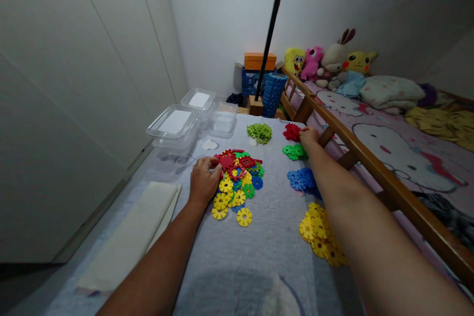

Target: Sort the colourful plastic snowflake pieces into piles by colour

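A mixed heap of plastic interlocking pieces [231, 185] in red, yellow, blue and green lies mid-table. At its left edge, my left hand [203, 180] has thumb and fingers closed on a red interlocking piece [215, 162]. My right hand [309, 135] reaches to the far right, its fingers bent together against a small red pile [292, 132]; what they hold is hidden. Nearer along that side lie a green pile [295, 152], a blue pile [301, 179] and a yellow disc pile [319, 231], the last two partly behind my right forearm. A light-green pile [259, 133] sits at the back.
Clear lidded boxes [174, 126] and another clear box [223, 118] stand at the table's back left. A folded cream cloth [135, 229] lies on the left. A wooden bed rail [348, 145] runs along the right side; a black pole [272, 29] rises behind the table.
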### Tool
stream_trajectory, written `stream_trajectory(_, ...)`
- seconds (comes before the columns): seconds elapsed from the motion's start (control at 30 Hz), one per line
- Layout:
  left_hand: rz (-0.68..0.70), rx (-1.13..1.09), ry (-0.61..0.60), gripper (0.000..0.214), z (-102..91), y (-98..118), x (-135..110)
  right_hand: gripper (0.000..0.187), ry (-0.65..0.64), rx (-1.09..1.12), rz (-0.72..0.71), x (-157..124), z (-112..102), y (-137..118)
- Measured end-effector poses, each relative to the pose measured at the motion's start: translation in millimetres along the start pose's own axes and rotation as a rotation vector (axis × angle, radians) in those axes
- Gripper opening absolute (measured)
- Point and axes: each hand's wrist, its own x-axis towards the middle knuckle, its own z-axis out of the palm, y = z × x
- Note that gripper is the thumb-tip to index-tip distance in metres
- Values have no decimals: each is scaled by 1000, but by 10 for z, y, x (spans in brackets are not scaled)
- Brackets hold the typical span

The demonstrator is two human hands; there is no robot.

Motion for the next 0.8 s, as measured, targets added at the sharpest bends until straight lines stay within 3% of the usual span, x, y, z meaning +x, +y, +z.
stream_trajectory(0.4,-12,-4,8,19,3,8,1,20,7,99,75,-244,-196,-26)
stream_trajectory(0.5,-26,-18,24,20,-3,20,1,19,-9,171,45,-393,-230,-156)
stream_trajectory(0.57,-34,-23,31,21,-6,25,0,17,-119,239,-14,-564,-221,-328)
stream_trajectory(0.67,-48,-41,31,25,-6,23,0,15,-454,307,-163,-928,-171,-651)
stream_trajectory(0.73,-58,-59,26,27,-5,19,-1,14,-683,254,-325,-1200,-123,-852)
stream_trajectory(0.8,-68,-80,21,29,-6,17,-3,10,-804,107,-496,-1443,-75,-1000)
